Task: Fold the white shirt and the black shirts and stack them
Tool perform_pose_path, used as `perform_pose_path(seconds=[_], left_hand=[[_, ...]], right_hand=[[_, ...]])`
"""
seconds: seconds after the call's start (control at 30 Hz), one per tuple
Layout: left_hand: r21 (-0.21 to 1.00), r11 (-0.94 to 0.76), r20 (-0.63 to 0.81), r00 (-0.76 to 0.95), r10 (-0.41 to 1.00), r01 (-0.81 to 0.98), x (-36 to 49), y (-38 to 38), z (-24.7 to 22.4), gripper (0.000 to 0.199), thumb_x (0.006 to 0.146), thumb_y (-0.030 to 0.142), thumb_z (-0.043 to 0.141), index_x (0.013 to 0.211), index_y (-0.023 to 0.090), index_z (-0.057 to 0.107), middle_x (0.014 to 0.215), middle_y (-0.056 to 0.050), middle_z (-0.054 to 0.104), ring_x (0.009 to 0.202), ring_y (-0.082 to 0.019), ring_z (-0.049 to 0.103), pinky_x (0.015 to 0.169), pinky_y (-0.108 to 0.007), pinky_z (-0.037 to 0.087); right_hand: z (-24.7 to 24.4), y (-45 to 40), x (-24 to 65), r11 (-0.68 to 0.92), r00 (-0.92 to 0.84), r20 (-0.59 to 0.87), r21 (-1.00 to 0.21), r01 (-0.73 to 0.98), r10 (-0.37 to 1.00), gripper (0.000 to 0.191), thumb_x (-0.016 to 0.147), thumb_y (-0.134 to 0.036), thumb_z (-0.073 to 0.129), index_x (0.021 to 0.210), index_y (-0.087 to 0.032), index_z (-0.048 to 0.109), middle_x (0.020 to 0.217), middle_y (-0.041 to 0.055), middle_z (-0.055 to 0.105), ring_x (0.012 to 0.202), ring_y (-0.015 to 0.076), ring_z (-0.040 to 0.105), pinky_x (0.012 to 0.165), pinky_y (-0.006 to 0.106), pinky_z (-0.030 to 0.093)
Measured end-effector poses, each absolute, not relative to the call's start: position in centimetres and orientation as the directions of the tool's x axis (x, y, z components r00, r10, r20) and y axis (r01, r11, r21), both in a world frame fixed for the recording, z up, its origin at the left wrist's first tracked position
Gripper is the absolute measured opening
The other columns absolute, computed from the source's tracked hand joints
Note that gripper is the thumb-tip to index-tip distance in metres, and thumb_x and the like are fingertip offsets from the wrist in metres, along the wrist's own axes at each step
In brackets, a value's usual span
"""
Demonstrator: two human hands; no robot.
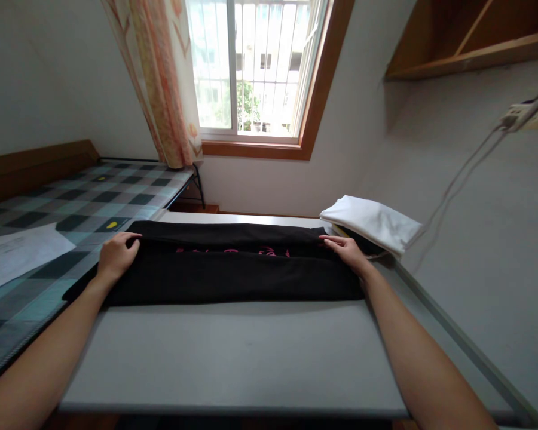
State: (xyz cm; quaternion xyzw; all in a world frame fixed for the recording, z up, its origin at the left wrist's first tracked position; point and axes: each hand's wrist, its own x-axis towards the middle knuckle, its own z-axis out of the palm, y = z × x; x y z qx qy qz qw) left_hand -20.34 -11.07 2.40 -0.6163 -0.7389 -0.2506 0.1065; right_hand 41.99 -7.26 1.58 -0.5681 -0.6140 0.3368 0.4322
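A black folded garment [233, 278] with pink print lies lengthwise across the white table [246, 358]. Its near and far edges are turned inward, and a narrow strip of the pink lettering shows in the gap between them. At the left end, my left hand [119, 257] pinches the far flap between thumb and fingers. My right hand [347, 254] grips the same flap at the right end, its fingers pointing inward. The garment's left corner reaches past the table's edge towards the bed.
A folded white cloth [372, 221] sits on a dark item at the table's back right corner. To the left is a bed with a checked mattress [98, 197], with a paper sheet [22, 254] on it. A cable [457, 173] hangs along the right wall.
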Motion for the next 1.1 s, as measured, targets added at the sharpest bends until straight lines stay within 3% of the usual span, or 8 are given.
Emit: perform_pose_path(seconds=[0.13,0.37,0.47,0.6,0.73,0.83,0.97,1.1], left_hand=[[0.281,0.123,0.480,-0.250,0.841,0.952,-20.3,-11.1,2.5,0.032,0.084,0.029,0.047,0.100,0.015,0.070,0.110,-0.010,0.067,0.105,-0.024,0.061,0.096,-0.035,0.045],[0.292,0.150,0.606,-0.304,0.735,0.945,-20.3,-11.3,3.0,0.039,0.085,0.031,0.042,0.103,0.011,0.070,0.102,-0.012,0.063,0.099,-0.023,0.060,0.093,-0.032,0.046],[0.224,0.213,0.532,-0.302,0.791,0.951,-20.1,-11.5,3.2,0.034,0.084,0.026,0.043,0.097,0.011,0.071,0.100,-0.013,0.062,0.097,-0.025,0.058,0.091,-0.034,0.046],[0.111,0.321,0.355,-0.339,0.871,0.941,-19.7,-11.9,3.4,0.032,0.085,0.030,0.044,0.097,0.016,0.071,0.109,-0.013,0.063,0.102,-0.032,0.052,0.086,-0.045,0.042],[0.055,0.331,0.388,-0.325,0.862,0.942,-19.2,-12.3,3.5,0.030,0.083,0.031,0.047,0.093,0.018,0.071,0.117,-0.013,0.061,0.113,-0.037,0.042,0.087,-0.050,0.035],[0.071,0.310,0.466,-0.307,0.830,0.948,-19.1,-12.3,3.6,0.028,0.083,0.030,0.048,0.088,0.016,0.071,0.118,-0.012,0.062,0.116,-0.036,0.039,0.089,-0.049,0.030],[0.166,0.392,0.505,-0.420,0.754,0.905,-19.2,-12.1,3.9,0.030,0.084,0.028,0.044,0.094,0.014,0.067,0.113,-0.011,0.065,0.108,-0.031,0.047,0.088,-0.044,0.027],[0.129,0.413,0.369,-0.430,0.824,0.902,-19.3,-12.1,4.3,0.029,0.082,0.029,0.044,0.092,0.015,0.067,0.110,-0.010,0.067,0.103,-0.027,0.050,0.088,-0.041,0.025]], right_hand=[[1.5,-7.3,41.5,0.095,0.119,0.148,-0.925,0.368,0.982,0.049,0.062,-0.055,0.075,0.092,-0.016,0.077,0.088,0.0106,0.075,0.090,0.0268,0.067,0.083,0.039,0.051],[3.5,-8.0,42.6,0.138,0.117,0.174,-0.955,0.264,0.978,0.050,0.066,-0.054,0.074,0.098,-0.016,0.075,0.092,0.0109,0.074,0.085,0.0246,0.067,0.073,0.036,0.050],[3.9,-8.6,43.1,0.098,-0.021,0.096,-0.933,0.345,0.995,0.046,0.063,-0.053,0.077,0.091,-0.016,0.076,0.088,0.0099,0.074,0.083,0.0240,0.067,0.076,0.036,0.050],[3.5,-8.9,43.1,0.045,-0.105,0.003,-0.915,0.400,0.994,0.048,0.059,-0.057,0.078,0.087,-0.017,0.077,0.088,0.0097,0.074,0.084,0.0238,0.065,0.079,0.036,0.049],[3.0,-8.8,43.0,0.024,-0.087,-0.013,-0.909,0.415,0.996,0.051,0.059,-0.060,0.077,0.087,-0.018,0.077,0.094,0.0101,0.074,0.088,0.0246,0.064,0.081,0.035,0.048],[3.1,-8.7,43.0,-0.001,-0.063,-0.029,-0.911,0.413,0.998,0.054,0.057,-0.062,0.078,0.086,-0.017,0.078,0.092,0.0103,0.074,0.085,0.0247,0.064,0.078,0.035,0.048],[3.6,-8.9,43.5,-0.003,-0.038,-0.020,-0.912,0.410,0.999,0.055,0.056,-0.062,0.078,0.086,-0.016,0.078,0.088,0.0102,0.073,0.081,0.0238,0.063,0.074,0.035,0.048],[3.9,-9.1,43.7,-0.061,-0.104,-0.114,-0.910,0.410,0.988,0.048,0.056,-0.057,0.081,0.082,-0.017,0.078,0.087,0.0095,0.073,0.082,0.0233,0.063,0.077,0.035,0.048]])
